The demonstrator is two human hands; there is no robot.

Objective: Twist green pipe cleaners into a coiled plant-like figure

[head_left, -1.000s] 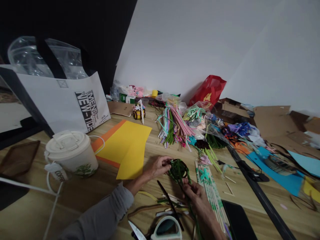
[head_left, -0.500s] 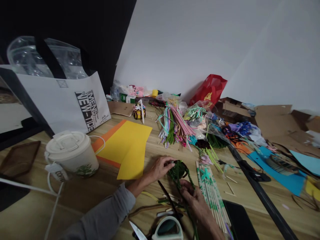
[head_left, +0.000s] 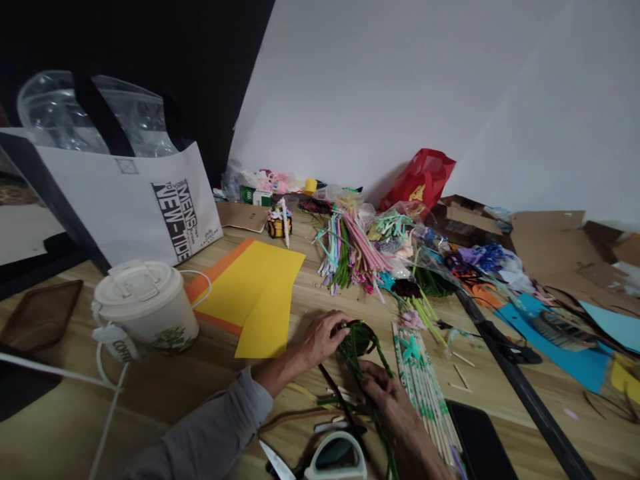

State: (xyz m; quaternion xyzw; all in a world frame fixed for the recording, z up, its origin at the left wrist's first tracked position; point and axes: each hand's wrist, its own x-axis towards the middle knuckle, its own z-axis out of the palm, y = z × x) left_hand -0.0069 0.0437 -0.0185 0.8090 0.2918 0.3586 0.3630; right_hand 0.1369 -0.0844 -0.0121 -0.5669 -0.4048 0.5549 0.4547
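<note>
A dark green coil of pipe cleaners (head_left: 356, 341) is held just above the table between both hands. My left hand (head_left: 324, 337) pinches its left edge with thumb and fingertips. From below and to the right, my right hand (head_left: 387, 397) grips the green pipe cleaner strands near the coil's lower side; long strands hang down past that wrist. Scissors (head_left: 336, 460) with a pale handle lie on the table in front of me. Brown and yellow pipe cleaners (head_left: 290, 417) lie loose beside them.
Patterned wooden sticks (head_left: 425, 387) and a black phone (head_left: 477, 440) lie right of my right hand. Yellow paper (head_left: 263, 300) and a lidded cup (head_left: 145, 307) stand to the left. Farther back are bundled pipe cleaners (head_left: 350, 247) and a red bag (head_left: 417, 181). A long dark bar (head_left: 525, 393) crosses the right side.
The green coil has turned slightly and its loose strand on the right has shifted a little outward. Both hands keep almost the same place and hold.
</note>
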